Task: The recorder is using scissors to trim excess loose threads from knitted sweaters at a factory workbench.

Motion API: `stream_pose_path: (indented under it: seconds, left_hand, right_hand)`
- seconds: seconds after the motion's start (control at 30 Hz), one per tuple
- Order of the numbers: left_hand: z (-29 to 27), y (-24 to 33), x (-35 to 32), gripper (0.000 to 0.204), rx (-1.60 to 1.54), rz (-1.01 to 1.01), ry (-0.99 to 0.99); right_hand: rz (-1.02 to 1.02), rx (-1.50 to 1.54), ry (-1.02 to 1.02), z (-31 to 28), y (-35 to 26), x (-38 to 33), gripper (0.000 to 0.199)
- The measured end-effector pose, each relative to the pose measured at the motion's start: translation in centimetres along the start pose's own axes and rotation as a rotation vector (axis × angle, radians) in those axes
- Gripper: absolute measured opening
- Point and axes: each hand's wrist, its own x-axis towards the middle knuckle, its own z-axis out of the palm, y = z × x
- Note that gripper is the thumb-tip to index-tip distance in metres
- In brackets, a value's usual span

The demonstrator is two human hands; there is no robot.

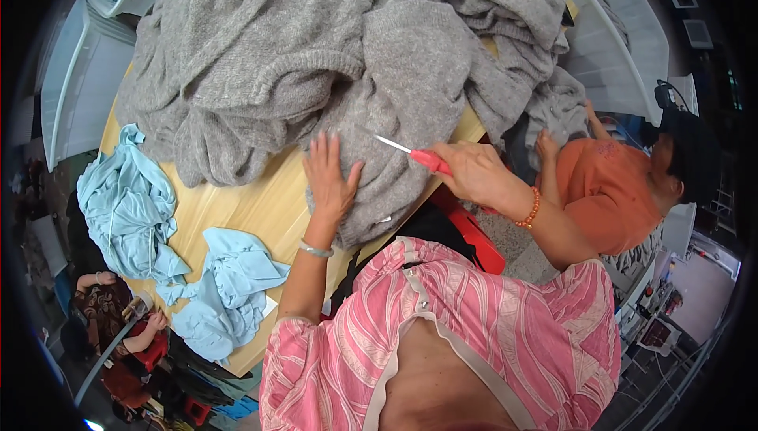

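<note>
Crumpled light-blue cloth [130,202] lies at the wooden table's [245,210] left edge. Left hand [330,178] lies open, flat on the piled grey knitted garment [347,60] near the table's front edge. Right hand [474,172] is closed around red-handled thread snips [418,155], blade on the knit.

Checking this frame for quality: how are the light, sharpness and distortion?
Head view: even, soft light without glare; the left hand on the grey knitwear and the right hand are sharp; fisheye bends the wooden table edge; corners black.
</note>
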Motion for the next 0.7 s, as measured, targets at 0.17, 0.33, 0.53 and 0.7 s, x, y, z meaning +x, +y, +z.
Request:
stream_pose_path:
  seconds: [0.17,0.33,0.53,0.7]
  left_hand:
    - [1.2,-2.3,-3.1,0.071,-0.010,0.004,-0.076]
    - [1.5,-3.8,-4.3,0.072,-0.099,0.084,-0.110]
    - [-1.3,3.5,-5.7,0.112,0.029,-0.066,-0.398]
    - [2.4,2.4,-6.7,0.098,-0.021,-0.077,-0.480]
  right_hand:
    - [-0.192,0.007,-0.321,2.0,-2.0,-0.8,0.022]
    - [0.038,-0.023,-0.227,1.4,-1.0,-0.6,0.016]
    - [0.224,0.188,-0.069,3.0,0.9,-4.2,0.024]
    - [0.647,0.011,-0.042,2.4,3.4,-11.5,0.029]
